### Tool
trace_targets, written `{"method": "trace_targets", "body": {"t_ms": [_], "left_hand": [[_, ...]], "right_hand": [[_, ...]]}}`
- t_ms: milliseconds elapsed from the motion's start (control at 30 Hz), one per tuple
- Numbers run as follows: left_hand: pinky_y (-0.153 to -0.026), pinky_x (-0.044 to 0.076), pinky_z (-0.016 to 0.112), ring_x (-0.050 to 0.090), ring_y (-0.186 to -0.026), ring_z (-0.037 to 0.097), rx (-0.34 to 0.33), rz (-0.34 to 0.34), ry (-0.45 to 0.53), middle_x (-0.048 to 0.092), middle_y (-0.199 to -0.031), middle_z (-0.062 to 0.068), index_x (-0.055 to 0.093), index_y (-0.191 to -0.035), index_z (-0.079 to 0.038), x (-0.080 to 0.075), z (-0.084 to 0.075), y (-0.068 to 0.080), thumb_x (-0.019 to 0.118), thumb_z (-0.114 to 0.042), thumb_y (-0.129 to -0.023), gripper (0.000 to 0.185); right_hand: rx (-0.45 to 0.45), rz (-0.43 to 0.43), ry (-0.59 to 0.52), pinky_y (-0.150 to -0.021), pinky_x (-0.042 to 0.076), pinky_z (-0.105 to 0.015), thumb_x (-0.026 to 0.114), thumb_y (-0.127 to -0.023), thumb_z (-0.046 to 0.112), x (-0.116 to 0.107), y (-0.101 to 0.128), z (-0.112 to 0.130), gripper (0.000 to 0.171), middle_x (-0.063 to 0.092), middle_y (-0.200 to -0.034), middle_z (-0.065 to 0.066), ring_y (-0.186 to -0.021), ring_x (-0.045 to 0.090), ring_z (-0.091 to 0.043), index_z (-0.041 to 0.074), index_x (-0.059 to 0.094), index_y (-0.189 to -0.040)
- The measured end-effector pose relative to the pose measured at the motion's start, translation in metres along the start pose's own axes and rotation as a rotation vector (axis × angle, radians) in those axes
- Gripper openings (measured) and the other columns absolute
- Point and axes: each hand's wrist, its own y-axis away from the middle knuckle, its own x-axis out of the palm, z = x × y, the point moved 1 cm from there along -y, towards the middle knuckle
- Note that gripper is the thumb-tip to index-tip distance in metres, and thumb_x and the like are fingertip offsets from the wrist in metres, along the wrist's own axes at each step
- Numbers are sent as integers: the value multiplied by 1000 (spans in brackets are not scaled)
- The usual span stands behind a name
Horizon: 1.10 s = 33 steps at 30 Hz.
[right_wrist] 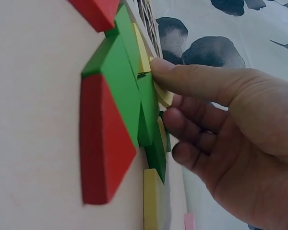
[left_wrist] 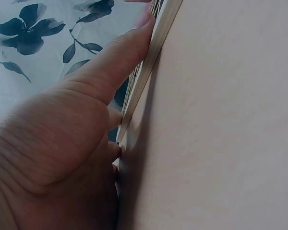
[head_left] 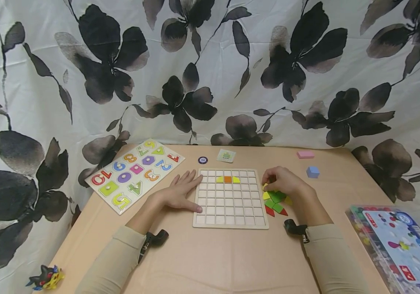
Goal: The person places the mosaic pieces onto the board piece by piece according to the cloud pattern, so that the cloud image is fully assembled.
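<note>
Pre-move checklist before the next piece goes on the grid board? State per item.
1. Grid board steadied: ok, left hand lies flat against its left edge.
2. Piece secured: cannot tell, right hand fingers curl on the pile of coloured pieces, thumb on a yellow piece.
3. Free cells: ok, only three top-row pieces placed.
4. Pile within reach: ok, beside the board's right edge.
5. Board flat on table: ok.
</note>
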Motion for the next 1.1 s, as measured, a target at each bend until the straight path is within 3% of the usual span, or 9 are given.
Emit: {"method": "trace_targets", "body": {"t_ms": [167,300,533,833,1100], "left_hand": [[-129,-8,61,-10,-163,37,-1,-1,-5,-6,-176,17,13,-169,-17,0,1,-1,76,-71,-80,122],[-129,-9,60,-10,-163,37,-3,-1,-7,-6,-176,16,13,-169,-18,1,1,-2,75,-72,-80,122],[-129,-9,60,-10,-163,36,-11,6,4,-6,-176,15,13,-169,-18,1,1,-1,75,-72,-80,122],[-129,-9,59,-10,-163,36,-13,9,10,-6,-176,15,13,-169,-18,1,0,0,76,-71,-80,121],[-129,-9,60,-11,-163,36,-15,9,6,-6,-176,15,12,-169,-18,0,0,0,75,-72,-80,122]], "right_hand": [[9,-71,-7,-69,51,-30,79,-90,4,-2,0,1,8,65,-91,-10,-87,57,-27,7,75,-96],[18,-113,-46,-75,53,-31,77,-93,8,-2,1,4,16,66,-101,-10,-95,57,-29,10,78,-109],[-35,-113,-103,-79,54,-30,73,-96,11,2,0,14,29,67,-113,-12,-103,56,-29,6,75,-125],[-204,-132,-39,-76,52,-26,77,-92,8,10,-7,34,26,69,-98,-9,-88,60,-24,2,75,-118],[-252,-103,-75,-77,55,-22,80,-90,5,24,-14,52,23,70,-96,-8,-86,64,-22,6,74,-112]]}}
